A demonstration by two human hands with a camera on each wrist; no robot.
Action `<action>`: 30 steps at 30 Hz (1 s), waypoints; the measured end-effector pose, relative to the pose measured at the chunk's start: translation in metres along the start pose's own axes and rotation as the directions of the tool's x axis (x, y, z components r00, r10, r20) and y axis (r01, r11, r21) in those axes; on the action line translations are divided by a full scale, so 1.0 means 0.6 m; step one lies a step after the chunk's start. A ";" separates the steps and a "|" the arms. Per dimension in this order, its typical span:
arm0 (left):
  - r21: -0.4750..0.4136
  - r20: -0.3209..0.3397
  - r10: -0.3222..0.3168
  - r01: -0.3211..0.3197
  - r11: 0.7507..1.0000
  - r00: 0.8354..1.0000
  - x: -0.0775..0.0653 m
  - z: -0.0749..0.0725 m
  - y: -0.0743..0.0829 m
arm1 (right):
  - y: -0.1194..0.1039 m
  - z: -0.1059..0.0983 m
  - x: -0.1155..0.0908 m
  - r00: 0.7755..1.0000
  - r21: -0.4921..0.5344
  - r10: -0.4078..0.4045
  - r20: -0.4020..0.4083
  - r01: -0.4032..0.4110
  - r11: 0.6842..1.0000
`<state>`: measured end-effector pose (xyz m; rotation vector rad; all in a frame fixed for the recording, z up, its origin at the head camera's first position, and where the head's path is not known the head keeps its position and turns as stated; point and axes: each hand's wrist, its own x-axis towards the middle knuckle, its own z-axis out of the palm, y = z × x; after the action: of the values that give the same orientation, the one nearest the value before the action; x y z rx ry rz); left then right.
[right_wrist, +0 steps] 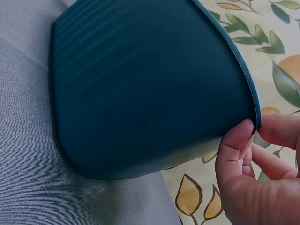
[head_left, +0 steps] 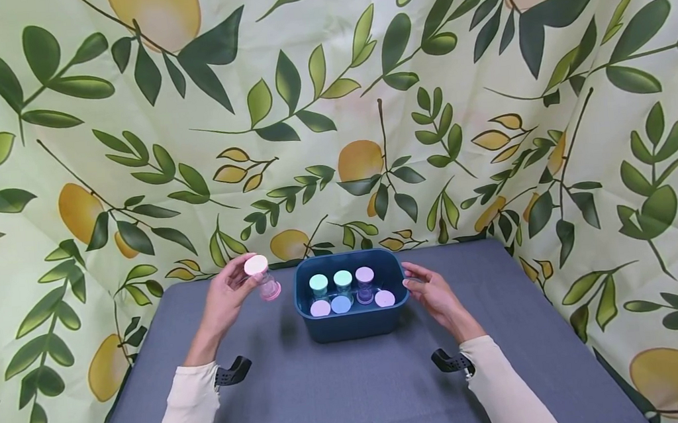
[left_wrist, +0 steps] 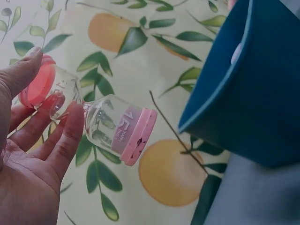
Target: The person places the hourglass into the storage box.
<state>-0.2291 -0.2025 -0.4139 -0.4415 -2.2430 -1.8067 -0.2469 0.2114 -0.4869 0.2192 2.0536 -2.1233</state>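
My left hand (head_left: 224, 299) holds a pink-capped hourglass (head_left: 270, 287) by its upper end, tilted, to the left of a dark blue bin (head_left: 351, 328). In the left wrist view, the clear glass of this hourglass (left_wrist: 101, 124) carries a printed "15", and thumb and fingers grip one cap. Across the bin, my right hand (head_left: 437, 295) pinches its right rim; the right wrist view shows thumb and finger on either side of that rim (right_wrist: 255, 105). Inside stand several more hourglasses, with mint caps (head_left: 342, 277), a lilac cap (head_left: 364, 274), a blue cap (head_left: 341, 304) and pinkish caps (head_left: 384, 298).
The bin stands on a grey cloth-covered table (head_left: 342, 397), close to its back edge. Behind and at the sides hangs a fabric backdrop (head_left: 333, 139) with leaves and yellow fruit. Black straps (head_left: 232, 371) circle both wrists.
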 end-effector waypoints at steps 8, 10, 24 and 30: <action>0.015 0.037 0.001 -0.001 1.000 0.999 0.010 0.021 0.025 | -0.001 0.000 -0.001 1.000 0.004 -0.002 0.006 0.002 1.000; 0.015 0.050 0.001 -0.002 1.000 0.999 0.013 0.026 0.030 | -0.001 0.000 -0.002 1.000 0.007 -0.003 0.005 0.002 1.000; -0.115 0.219 0.085 -0.061 0.992 0.972 0.033 0.076 0.049 | -0.005 -0.001 -0.002 1.000 0.040 -0.010 0.018 0.009 0.999; -0.129 0.265 0.077 -0.044 0.991 0.961 0.043 0.102 0.051 | -0.004 -0.001 -0.001 1.000 0.033 -0.004 0.012 0.004 0.999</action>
<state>-0.2408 -0.1342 -0.3901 -0.8160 -2.2649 -1.9612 -0.2468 0.2124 -0.4845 0.2067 2.0150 -2.1569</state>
